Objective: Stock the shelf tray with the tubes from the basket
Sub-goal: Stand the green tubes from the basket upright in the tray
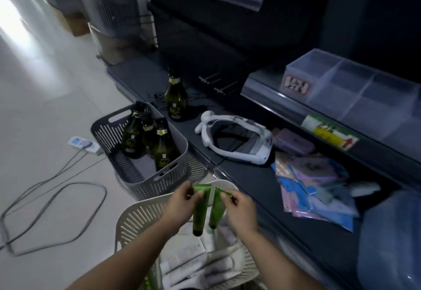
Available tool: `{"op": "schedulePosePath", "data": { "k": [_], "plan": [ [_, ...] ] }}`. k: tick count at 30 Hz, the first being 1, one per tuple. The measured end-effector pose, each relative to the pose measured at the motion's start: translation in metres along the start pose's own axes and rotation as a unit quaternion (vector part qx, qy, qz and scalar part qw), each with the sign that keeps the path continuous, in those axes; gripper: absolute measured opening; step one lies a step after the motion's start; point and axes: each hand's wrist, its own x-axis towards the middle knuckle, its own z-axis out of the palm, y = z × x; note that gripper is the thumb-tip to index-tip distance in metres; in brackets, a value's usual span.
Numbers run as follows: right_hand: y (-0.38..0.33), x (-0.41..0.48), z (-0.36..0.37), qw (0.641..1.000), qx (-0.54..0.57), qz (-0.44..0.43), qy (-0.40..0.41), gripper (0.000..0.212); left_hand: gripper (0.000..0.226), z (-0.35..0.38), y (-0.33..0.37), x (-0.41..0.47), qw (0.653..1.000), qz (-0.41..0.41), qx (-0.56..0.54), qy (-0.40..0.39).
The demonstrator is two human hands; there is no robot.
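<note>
Head view: above the basket (134,219), the left hand (182,203) pinches the left tube (200,212) by its flat end, and the right hand (241,207) pinches the right tube (217,210) likewise, both caps dangling. The tray (330,98) sits on the shelf, well apart. Such thin pinches could slip during the reach, dropping 1 tube onto the headset (237,150).
</note>
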Motion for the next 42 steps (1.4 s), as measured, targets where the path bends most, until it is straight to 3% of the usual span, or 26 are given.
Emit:
{"op": "schedulePosePath", "data": {
  "k": [4,14,18,26,30,42],
  "plan": [
    [-0.031,-0.021,-0.052,0.998,0.021,-0.036,0.049,0.004,0.014,0.016,0.045,-0.023,0.998,0.056,0.027,-0.021],
    [-0.080,-0.079,-0.179,0.971,0.061,-0.119,0.196,0.014,0.013,0.060,0.167,-0.084,0.973,0.209,0.035,-0.087],
    [-0.093,-0.105,-0.236,0.953,0.084,-0.152,0.247,0.020,0.014,0.087,0.212,-0.112,0.950,0.291,0.045,-0.107],
    [-0.102,-0.156,-0.340,0.912,0.107,-0.183,0.350,0.010,0.014,0.154,0.297,-0.173,0.913,0.373,0.069,-0.152],
    [-0.107,-0.179,-0.389,0.889,0.107,-0.207,0.394,0.019,0.019,0.185,0.339,-0.205,0.884,0.428,0.054,-0.179],
    [-0.098,-0.218,-0.513,0.829,0.038,-0.214,0.515,0.009,0.017,0.284,0.406,-0.271,0.819,0.537,0.112,-0.170]
  ]
}}
